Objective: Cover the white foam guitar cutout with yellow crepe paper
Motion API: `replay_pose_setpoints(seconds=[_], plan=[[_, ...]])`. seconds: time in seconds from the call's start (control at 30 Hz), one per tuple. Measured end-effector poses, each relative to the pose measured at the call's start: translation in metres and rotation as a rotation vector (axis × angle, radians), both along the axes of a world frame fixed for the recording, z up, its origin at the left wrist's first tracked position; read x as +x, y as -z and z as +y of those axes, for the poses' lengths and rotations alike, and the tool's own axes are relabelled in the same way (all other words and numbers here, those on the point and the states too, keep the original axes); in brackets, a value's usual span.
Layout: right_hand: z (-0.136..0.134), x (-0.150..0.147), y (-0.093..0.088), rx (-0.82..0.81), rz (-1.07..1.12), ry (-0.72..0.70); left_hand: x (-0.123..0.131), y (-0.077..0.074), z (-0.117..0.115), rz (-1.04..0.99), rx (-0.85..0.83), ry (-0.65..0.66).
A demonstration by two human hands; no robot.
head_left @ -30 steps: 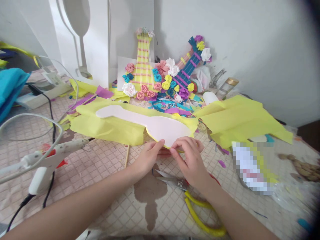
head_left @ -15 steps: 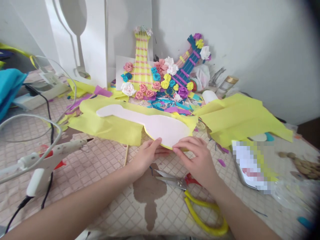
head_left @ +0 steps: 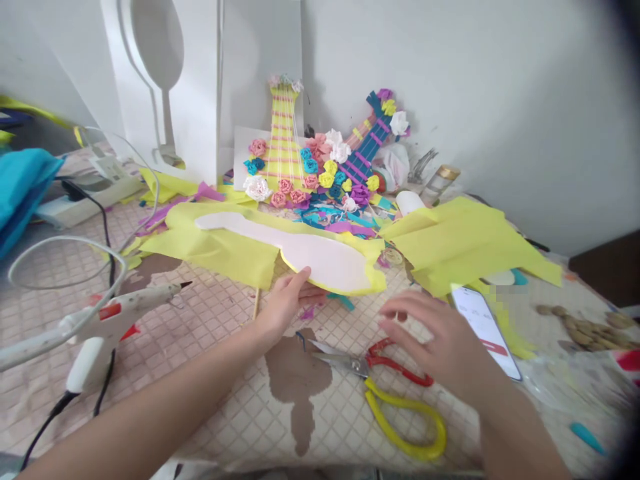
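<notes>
We see the white cutout [head_left: 327, 260], its rounded body narrowing to a long neck, lying over yellow paper [head_left: 215, 257] in the middle of the table [head_left: 225, 420]. Yellow edging runs along the near rim of its wide end. Our left hand [head_left: 287, 300] grips that rim, thumb on top and fingers underneath. Our right hand [head_left: 430, 327] is released and holds nothing, its fingers loosely curled, apart from the cutout and near the scissors [head_left: 356, 365], which lie with one red and one yellow handle. Just beyond our right hand we find a phone [head_left: 487, 330], and farther back a second yellow sheet [head_left: 470, 240]. To the left lies a white glue gun [head_left: 107, 327]. Behind the cutout we have a yellow guitar shape [head_left: 284, 150] and a blue one [head_left: 370, 150], both trimmed with paper flowers, and a white board [head_left: 197, 100] standing left of them
</notes>
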State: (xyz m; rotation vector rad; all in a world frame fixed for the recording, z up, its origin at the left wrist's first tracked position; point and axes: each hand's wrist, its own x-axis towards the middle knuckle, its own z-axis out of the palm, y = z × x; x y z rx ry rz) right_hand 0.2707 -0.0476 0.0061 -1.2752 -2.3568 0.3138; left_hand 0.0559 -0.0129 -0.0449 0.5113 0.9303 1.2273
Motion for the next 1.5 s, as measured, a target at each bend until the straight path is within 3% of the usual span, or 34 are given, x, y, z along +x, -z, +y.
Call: replay_pose_setpoints(seconds=[0.13,0.23,0.3,0.53,0.73,0.93,1.07,1.23,1.5], plan=[[-0.034,0.033,0.029,-0.261,-0.334,-0.059,-0.003,-0.002,0.003,-0.030,-0.001,-0.053],[-0.050,0.041,0.048,-0.267,-0.340,0.005,-0.003,-0.002,0.004,-0.027,0.009,-0.061],[-0.054,0.036,0.051,-0.254,-0.283,0.036,-0.003,-0.001,0.004,-0.016,0.026,-0.054],[-0.056,0.007,0.040,-0.253,-0.196,0.100,-0.005,0.003,0.007,0.039,0.040,-0.042],[-0.058,0.024,0.036,-0.239,-0.109,0.054,-0.009,0.002,0.009,0.094,0.056,-0.041],[-0.055,0.051,0.027,-0.177,-0.017,0.258,-0.009,0.003,0.007,0.102,0.056,-0.022],[-0.045,0.051,0.017,-0.038,-0.108,0.381,-0.009,0.003,0.007,0.110,0.058,-0.011],[-0.023,0.040,0.009,0.128,-0.200,0.299,-0.008,-0.001,0.005,0.117,0.057,-0.007],[-0.005,0.033,0.010,0.207,-0.267,0.242,-0.008,-0.003,0.004,0.120,0.061,0.003]])
